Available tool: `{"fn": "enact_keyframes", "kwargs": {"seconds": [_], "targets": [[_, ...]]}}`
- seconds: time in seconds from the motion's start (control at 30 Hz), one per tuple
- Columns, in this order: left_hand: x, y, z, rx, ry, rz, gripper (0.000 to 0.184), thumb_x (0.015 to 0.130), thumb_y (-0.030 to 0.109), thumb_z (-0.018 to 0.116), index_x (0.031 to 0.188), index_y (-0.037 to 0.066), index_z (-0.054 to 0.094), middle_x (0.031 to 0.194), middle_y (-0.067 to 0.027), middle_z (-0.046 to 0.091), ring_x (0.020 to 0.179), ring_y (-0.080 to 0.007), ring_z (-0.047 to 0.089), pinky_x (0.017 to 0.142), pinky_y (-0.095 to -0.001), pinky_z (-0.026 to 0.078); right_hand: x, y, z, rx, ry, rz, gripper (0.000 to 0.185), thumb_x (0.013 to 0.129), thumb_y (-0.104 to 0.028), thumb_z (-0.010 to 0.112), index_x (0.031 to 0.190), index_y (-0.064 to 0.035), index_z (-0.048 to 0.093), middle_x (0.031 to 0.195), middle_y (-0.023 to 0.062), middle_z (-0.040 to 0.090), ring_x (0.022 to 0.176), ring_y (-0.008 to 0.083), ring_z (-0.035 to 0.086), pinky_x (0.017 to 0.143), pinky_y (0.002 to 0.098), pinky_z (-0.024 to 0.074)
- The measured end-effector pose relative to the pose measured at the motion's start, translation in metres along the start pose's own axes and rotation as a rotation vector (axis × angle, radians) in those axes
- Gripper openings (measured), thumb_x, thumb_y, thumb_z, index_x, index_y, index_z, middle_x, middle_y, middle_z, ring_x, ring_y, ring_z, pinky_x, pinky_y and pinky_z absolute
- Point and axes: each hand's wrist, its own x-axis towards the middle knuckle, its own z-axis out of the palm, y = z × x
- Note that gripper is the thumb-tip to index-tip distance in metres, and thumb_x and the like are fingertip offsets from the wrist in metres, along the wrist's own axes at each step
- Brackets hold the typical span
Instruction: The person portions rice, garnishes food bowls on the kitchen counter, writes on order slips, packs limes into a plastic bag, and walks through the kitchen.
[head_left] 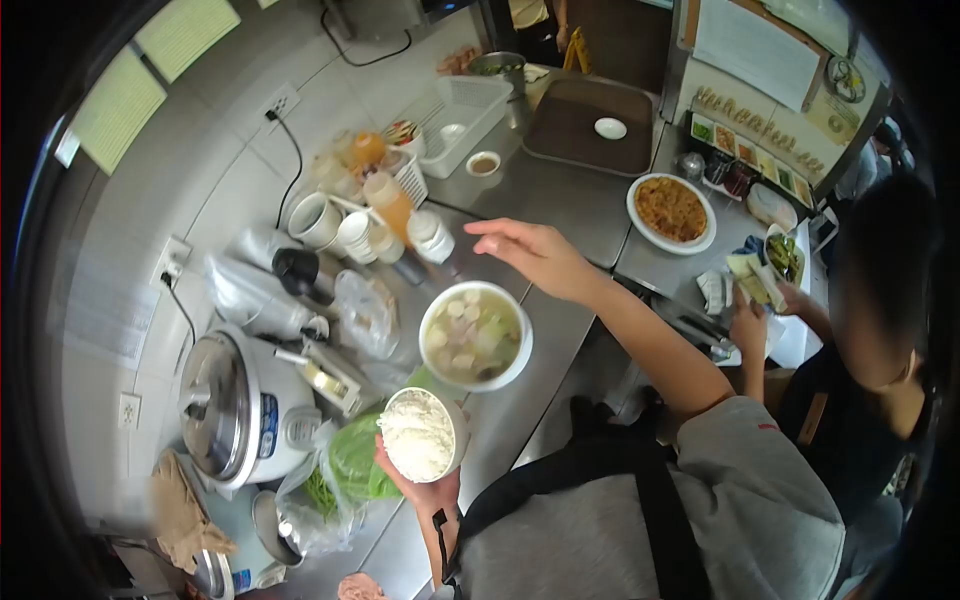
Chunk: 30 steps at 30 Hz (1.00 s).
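Observation:
My left hand holds a white bowl from below, heaped with cooked rice. My right hand reaches across the counter with its fingers stretched out and nothing in them. Just beyond those fingertips stands a white-labelled container. Between my hands, on the steel counter, sits a white bowl of soup with pale chunks and greens in clear broth. The rice bowl is nearer my body than the soup and slightly tilted.
A rice cooker and bagged greens stand at left, near squeeze bottles. Farther back are a brown tray and a white basket. At right, a co-worker handles a cloth beside a plated flat dish.

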Motion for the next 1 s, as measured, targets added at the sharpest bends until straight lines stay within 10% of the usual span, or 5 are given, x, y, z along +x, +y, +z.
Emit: {"fn": "enact_keyframes", "kwargs": {"seconds": [0.3, 0.63, 0.8, 0.87, 1.0], "targets": [[0.043, -0.022, 0.063, 0.118, -0.008, 0.050, 0.061, 0.091, 0.056, 0.035, 0.125, 0.008, 0.049, 0.122, -0.0077, 0.056, 0.109, -0.0233, 0.056, 0.088, -0.0380, 0.049, 0.063, 0.107, -0.152, -0.055, 0.162, -0.015, 0.026, 0.088, -0.007, 0.052, 0.110, -0.0050, 0.065, 0.082, 0.0016, 0.066, 0.081, 0.0109, 0.062, 0.079, 0.0253, 0.0488], [0.154, -0.039, 0.153, 0.254, -0.269, -0.138, 0.052, 0.096, 0.045, 0.032, 0.127, 0.006, 0.047, 0.125, -0.0104, 0.055, 0.113, -0.0248, 0.055, 0.095, -0.0394, 0.044, 0.051, 0.158, -0.419, -0.812, 0.827, 0.414, 0.052, 0.084, -0.056, 0.055, 0.074, -0.0065, 0.069, 0.059, 0.0033, 0.061, 0.060, 0.0120, 0.059, 0.060, 0.0271, 0.0446], [0.253, -0.099, 0.235, 0.288, -0.422, -0.224, 0.046, 0.098, 0.038, 0.029, 0.125, 0.005, 0.047, 0.126, -0.0106, 0.054, 0.116, -0.0231, 0.052, 0.099, -0.0379, 0.041, 0.077, 0.153, -0.393, -0.340, 0.250, 0.287, 0.069, 0.073, -0.028, 0.078, 0.129, -0.0048, 0.046, 0.087, 0.0019, 0.059, 0.078, 0.0088, 0.057, 0.073, 0.0241, 0.0463], [0.289, -0.132, 0.275, 0.261, -0.484, -0.293, 0.047, 0.097, 0.039, 0.030, 0.125, 0.006, 0.047, 0.127, -0.0099, 0.054, 0.118, -0.0224, 0.051, 0.098, -0.0375, 0.041, 0.092, 0.123, -0.341, -0.456, 0.012, 0.296, 0.078, 0.071, -0.028, 0.080, 0.135, -0.0060, 0.042, 0.122, 0.0114, 0.051, 0.101, 0.0188, 0.056, 0.087, 0.0327, 0.0463], [0.372, -0.206, 0.341, 0.290, -0.495, -0.317, 0.045, 0.098, 0.038, 0.030, 0.124, 0.006, 0.048, 0.126, -0.0085, 0.054, 0.116, -0.0217, 0.052, 0.096, -0.0378, 0.043, 0.130, 0.129, -0.357, -0.704, 0.013, -0.060, 0.071, 0.071, -0.026, 0.077, 0.132, -0.0067, 0.045, 0.124, 0.0172, 0.053, 0.109, 0.0315, 0.054, 0.095, 0.0399, 0.0416]]}}
